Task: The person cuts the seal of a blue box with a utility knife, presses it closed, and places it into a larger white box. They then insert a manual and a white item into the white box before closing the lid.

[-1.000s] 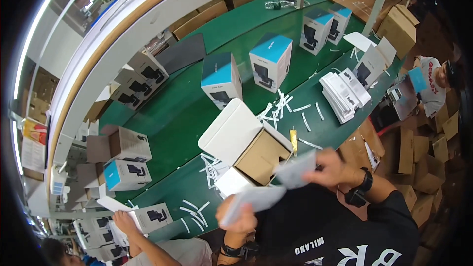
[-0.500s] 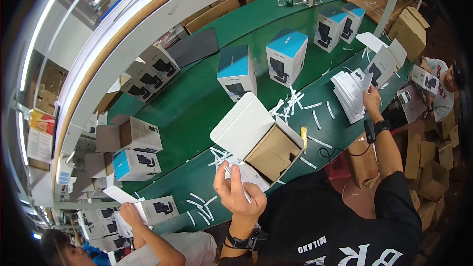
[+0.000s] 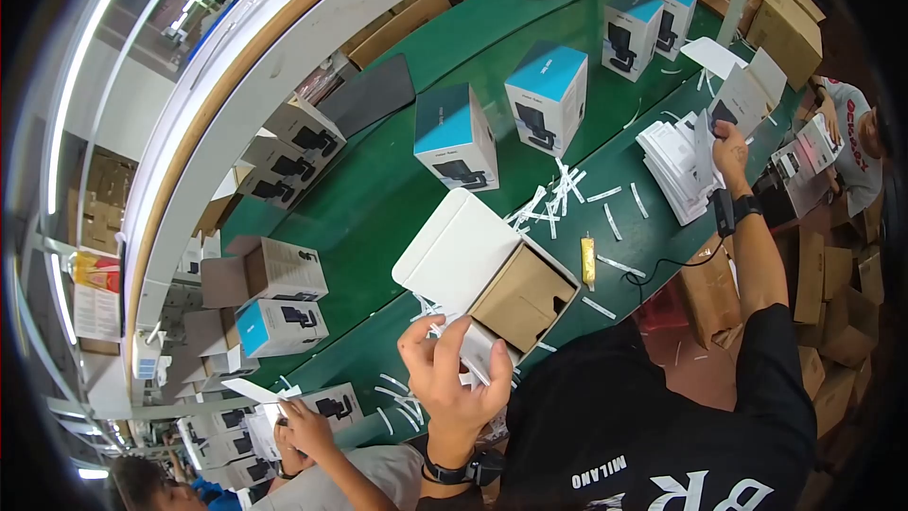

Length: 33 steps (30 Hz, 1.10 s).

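In the head view, the right hand [image 3: 730,149], beside the open white cardboard box [image 3: 526,295] a second ago, now pinches an upright white leaflet [image 3: 702,145] at the white paper stack [image 3: 672,175], right. The left hand [image 3: 454,360] grips a thin white packet [image 3: 480,368] near the box, which sits by the green table's [image 3: 355,255] near edge; bare surface lies far left.

The left hand [image 3: 454,388] is held up near the lower middle of the view, above a bent wrist [image 3: 448,450]; its fingers [image 3: 446,350] are crooked and spread, with the thumb set opposite them. The right arm [image 3: 762,270] is stretched well forward and to the right, and the right hand [image 3: 731,156] is closed, its fingers bent inward. The two hands are held well apart.
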Available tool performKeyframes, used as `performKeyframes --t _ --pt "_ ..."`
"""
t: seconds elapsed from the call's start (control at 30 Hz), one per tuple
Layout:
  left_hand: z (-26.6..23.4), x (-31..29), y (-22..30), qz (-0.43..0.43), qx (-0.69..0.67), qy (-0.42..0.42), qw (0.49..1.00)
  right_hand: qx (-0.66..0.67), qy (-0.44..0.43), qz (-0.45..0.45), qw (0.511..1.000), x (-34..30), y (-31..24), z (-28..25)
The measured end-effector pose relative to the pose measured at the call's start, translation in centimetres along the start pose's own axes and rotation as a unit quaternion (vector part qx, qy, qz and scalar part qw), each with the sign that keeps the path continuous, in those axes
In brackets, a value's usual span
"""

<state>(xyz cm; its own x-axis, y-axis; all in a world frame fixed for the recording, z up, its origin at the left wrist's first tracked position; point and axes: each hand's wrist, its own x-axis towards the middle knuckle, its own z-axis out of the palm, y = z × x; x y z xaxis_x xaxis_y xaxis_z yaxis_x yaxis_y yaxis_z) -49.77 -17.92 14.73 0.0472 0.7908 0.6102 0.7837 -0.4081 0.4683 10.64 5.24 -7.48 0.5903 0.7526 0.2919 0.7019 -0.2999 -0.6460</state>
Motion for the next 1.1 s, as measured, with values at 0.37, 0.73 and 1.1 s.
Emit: performKeyframes --t 0.37,0.73,1.1 --pt "-0.4 0.1 1.2 -0.046 -0.015 0.009 0.999 -0.029 -0.073 -0.225 0.971 -8.1 -5.0 4.6" --pt "3.7 -1.8 0.0 -0.018 0.114 -0.202 0.973 0.344 -0.384 -0.293 0.805 -23.7 -27.4 -3.7" --pt "5.7 -13.8 -6.1 -0.344 -0.218 0.013 0.913 0.326 -0.594 -0.097 0.729 -28.0 -27.3 0.9"
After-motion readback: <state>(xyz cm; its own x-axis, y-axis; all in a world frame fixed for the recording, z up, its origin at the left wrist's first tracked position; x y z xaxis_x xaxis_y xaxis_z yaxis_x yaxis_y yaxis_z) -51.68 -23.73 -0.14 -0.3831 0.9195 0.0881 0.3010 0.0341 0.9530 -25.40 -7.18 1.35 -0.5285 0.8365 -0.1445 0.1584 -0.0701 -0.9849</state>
